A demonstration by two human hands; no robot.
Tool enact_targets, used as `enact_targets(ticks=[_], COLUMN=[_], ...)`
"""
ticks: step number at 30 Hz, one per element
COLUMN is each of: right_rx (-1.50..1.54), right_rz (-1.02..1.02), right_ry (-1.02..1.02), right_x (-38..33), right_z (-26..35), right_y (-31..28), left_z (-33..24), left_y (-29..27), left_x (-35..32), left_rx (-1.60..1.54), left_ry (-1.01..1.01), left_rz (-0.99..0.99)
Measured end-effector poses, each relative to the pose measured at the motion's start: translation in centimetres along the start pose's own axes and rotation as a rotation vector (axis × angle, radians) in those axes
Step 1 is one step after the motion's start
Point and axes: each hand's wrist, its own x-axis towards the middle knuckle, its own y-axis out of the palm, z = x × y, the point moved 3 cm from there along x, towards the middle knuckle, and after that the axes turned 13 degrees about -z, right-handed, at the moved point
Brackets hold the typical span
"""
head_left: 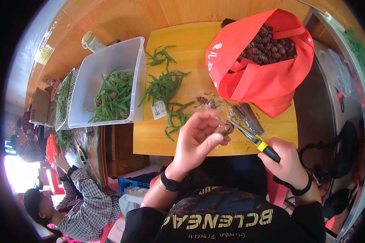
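Above the near edge of the yellow table (215,150), my left hand (195,139) pinches a brown pine cone (225,129) between thumb and fingers. My right hand (287,158) is wrapped round the yellow-and-black handles of a pair of pliers (247,133). The plier jaws reach the top of the cone; what they grip there is too small to make out. Just beyond lie a bundle of thin dark wires (246,115) in clear plastic and a loose pine cone (202,100) among brown scraps. Green artificial sprigs (166,87) with a white tag (158,109) lie left of them.
A red fabric bag (267,87) full of pine cones (267,48) stands at the back right. Left of the table are a clear plastic bin (79,97) of sprigs and cones and a white basket (63,115). A co-worker in a checked shirt (91,198) sits at far left, near other pliers (82,154).
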Motion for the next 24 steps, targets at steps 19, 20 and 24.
enact_targets(ticks=[19,20,24], right_rx=[-0.002,-0.079,-0.482], right_rz=[0.022,0.013,-0.077], right_ry=[0.134,0.158,0.000], right_x=[-0.4,-0.5,-1.3], right_z=[-2.7,-4.2,-8.9], right_y=[-3.8,-4.5,-5.4], left_z=[2.2,2.5,3.1], left_y=[0.1,-0.2,-0.6], left_x=[-0.1,-0.1,0.0], left_rx=[0.069,-0.008,-0.141], left_ry=[0.128,0.026,-0.103], left_rz=[-0.145,-0.133,-0.092])
